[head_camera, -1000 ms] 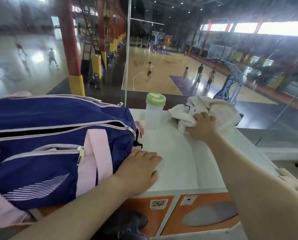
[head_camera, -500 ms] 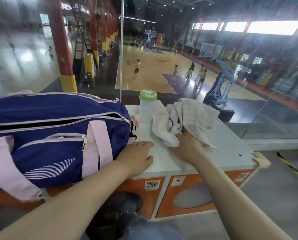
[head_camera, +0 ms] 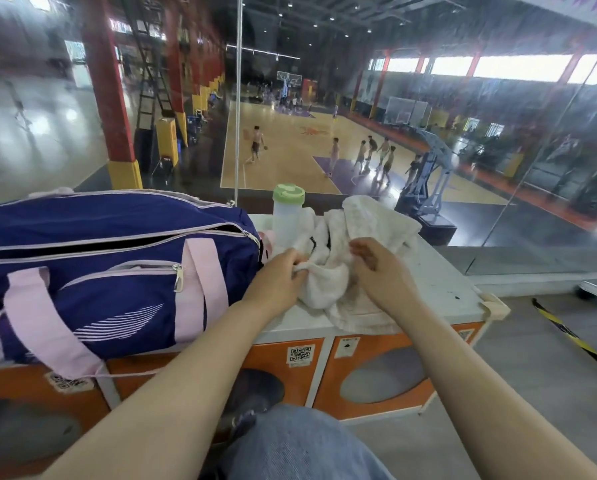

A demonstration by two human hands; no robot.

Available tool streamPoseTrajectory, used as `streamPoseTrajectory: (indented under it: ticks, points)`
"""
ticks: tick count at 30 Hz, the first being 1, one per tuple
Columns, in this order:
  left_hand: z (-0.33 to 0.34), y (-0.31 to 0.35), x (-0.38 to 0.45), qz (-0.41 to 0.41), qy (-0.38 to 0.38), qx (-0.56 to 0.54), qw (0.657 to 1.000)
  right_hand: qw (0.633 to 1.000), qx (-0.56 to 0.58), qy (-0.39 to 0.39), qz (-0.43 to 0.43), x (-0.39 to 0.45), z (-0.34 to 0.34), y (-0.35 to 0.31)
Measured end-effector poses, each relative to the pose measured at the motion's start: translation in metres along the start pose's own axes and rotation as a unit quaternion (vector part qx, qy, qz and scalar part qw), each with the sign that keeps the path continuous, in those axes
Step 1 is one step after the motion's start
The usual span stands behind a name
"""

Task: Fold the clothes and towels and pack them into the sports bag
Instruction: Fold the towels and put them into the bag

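Observation:
A navy sports bag [head_camera: 117, 271] with pink straps lies on the left of the white locker top [head_camera: 442, 282], its top zip open. To its right lies a crumpled white towel [head_camera: 376, 223], partly hanging over the front edge. My left hand [head_camera: 279, 278] pinches a bunched edge of the towel right beside the bag's end. Over the middle of the towel is my right hand [head_camera: 380, 271], its fingers loosely curled, its fingertips at a fold and its palm showing empty.
A translucent bottle with a green lid [head_camera: 287, 216] stands behind the towel, close to the bag. A glass wall rises just behind the locker top, with a basketball court beyond. Orange locker doors [head_camera: 376, 375] face my jeans-clad knee [head_camera: 300, 441]. Striped tape [head_camera: 574, 337] marks the floor at right.
My right hand dragged the towel from the far side toward the front edge and loosened its grip. My left hand left the locker top and took hold of the towel's edge.

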State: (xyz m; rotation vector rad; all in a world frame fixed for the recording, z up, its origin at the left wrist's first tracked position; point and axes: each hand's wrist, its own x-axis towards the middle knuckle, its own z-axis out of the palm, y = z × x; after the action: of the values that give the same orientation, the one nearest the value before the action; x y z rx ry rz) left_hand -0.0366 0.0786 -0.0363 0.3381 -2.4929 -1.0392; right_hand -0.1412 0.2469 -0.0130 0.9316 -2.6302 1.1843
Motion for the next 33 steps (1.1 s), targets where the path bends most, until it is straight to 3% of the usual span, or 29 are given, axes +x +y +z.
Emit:
streamPoseTrajectory:
  ticks: [3, 8, 12, 16, 17, 19, 21, 23, 24, 26, 30, 33]
  points:
    - [-0.011, 0.015, -0.001, -0.005, 0.055, -0.096, 0.994, 0.984, -0.159, -0.078, -0.012, 0.014, 0.004, 0.021]
    - [-0.036, 0.046, -0.007, 0.008, 0.103, -0.221, 0.97, 0.939, -0.275, -0.192, 0.076, 0.011, 0.017, 0.055]
    - [-0.048, 0.044, -0.005, -0.029, 0.122, -0.224, 0.966, 0.947, -0.255, -0.153, 0.119, 0.013, 0.03, 0.075]
    - [-0.052, 0.029, -0.005, -0.03, 0.117, -0.176, 0.977, 0.919, -0.288, -0.195, 0.186, 0.027, 0.028, 0.059]
    - [-0.054, 0.026, -0.005, -0.03, 0.119, -0.168, 0.978, 0.925, -0.276, -0.175, 0.194, 0.027, 0.029, 0.051]
    - [-0.057, 0.022, -0.005, -0.045, 0.13, -0.189, 0.972, 0.966, -0.222, -0.06, 0.118, 0.022, 0.028, 0.036]
    - [-0.06, 0.023, -0.004, -0.062, 0.142, -0.239, 0.959, 0.984, -0.17, 0.015, -0.044, 0.011, 0.029, 0.023]
    - [-0.061, 0.026, -0.003, -0.076, 0.148, -0.292, 0.942, 0.965, -0.201, -0.049, -0.159, 0.003, 0.032, 0.014]
    - [-0.061, 0.027, -0.003, -0.08, 0.15, -0.314, 0.934, 0.948, -0.254, -0.088, -0.17, 0.001, 0.034, 0.011]
    - [-0.062, 0.028, -0.002, -0.09, 0.161, -0.349, 0.919, 0.914, -0.359, -0.121, -0.141, 0.007, 0.036, 0.014]
    - [-0.069, 0.026, -0.001, -0.113, 0.217, -0.417, 0.875, 0.862, -0.495, -0.099, -0.039, 0.027, 0.023, 0.011]
    - [-0.074, 0.026, 0.002, -0.18, 0.213, -0.491, 0.826, 0.854, -0.515, -0.069, 0.016, 0.041, 0.009, 0.005]
